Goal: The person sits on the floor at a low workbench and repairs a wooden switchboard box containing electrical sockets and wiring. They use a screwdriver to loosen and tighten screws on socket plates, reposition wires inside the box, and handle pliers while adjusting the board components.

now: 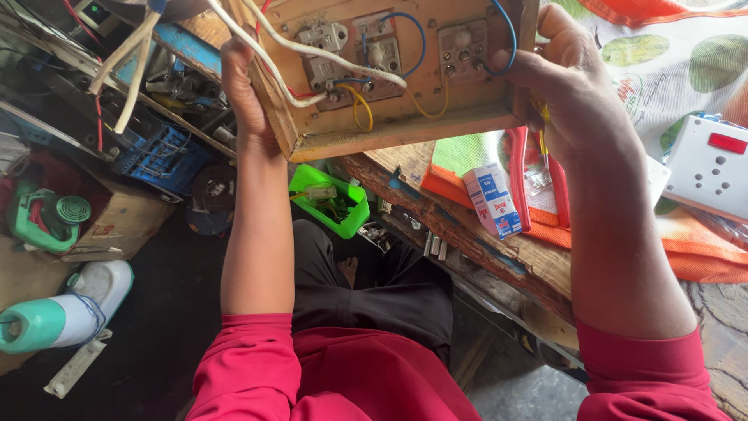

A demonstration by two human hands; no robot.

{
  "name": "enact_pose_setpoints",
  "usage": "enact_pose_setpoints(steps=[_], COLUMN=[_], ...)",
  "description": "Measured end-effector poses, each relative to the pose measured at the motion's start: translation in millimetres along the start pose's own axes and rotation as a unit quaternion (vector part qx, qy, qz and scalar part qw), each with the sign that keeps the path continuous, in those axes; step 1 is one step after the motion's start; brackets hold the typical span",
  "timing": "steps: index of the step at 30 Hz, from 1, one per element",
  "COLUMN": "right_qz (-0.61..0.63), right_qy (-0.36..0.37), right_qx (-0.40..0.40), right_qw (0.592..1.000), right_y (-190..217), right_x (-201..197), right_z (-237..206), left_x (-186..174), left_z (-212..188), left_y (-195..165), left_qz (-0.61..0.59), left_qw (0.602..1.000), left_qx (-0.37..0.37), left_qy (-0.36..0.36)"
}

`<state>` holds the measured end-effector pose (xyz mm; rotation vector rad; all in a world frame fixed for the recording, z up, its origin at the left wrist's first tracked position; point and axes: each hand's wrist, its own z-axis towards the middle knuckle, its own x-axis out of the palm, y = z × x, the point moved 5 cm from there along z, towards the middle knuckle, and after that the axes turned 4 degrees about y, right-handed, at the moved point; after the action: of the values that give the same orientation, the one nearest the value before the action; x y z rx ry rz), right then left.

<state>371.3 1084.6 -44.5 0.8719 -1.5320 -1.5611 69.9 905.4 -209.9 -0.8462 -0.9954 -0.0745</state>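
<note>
I hold an open wooden switch box (389, 129) up in front of me, its back facing me. Inside are the rears of three grey fittings joined by blue, yellow, red and white wires (354, 105). My left hand (243, 90) grips the box's left wall. My right hand (565, 86) grips the right wall, thumb over the edge near a blue wire. A yellow-handled tool seems tucked under my right palm, mostly hidden.
Below the box a rough wooden bench (467, 226) carries red-handled pliers (520, 179), a small white carton (492, 200) and a white socket plate with a red switch (710, 168). A green tray (331, 201) of small parts sits by my knee. Clutter, a blue crate (160, 156) and a green-white appliance (66, 312) fill the left floor.
</note>
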Motion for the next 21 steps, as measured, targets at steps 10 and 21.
enact_pose_setpoints(steps=[10, 21], right_qz=[0.065, -0.191], right_qy=[-0.046, -0.181], right_qx=[0.035, -0.015], right_qw=[0.996, 0.965], right_y=[5.6, 26.0], right_x=[2.8, -48.8], right_z=[0.9, -8.8], left_x=[5.7, 49.8], left_z=[-3.3, -5.2], left_y=[-0.9, -10.4], left_qz=[-0.023, 0.037], left_qw=[1.000, 0.998], left_qx=[-0.006, -0.033], left_qy=[0.005, 0.043])
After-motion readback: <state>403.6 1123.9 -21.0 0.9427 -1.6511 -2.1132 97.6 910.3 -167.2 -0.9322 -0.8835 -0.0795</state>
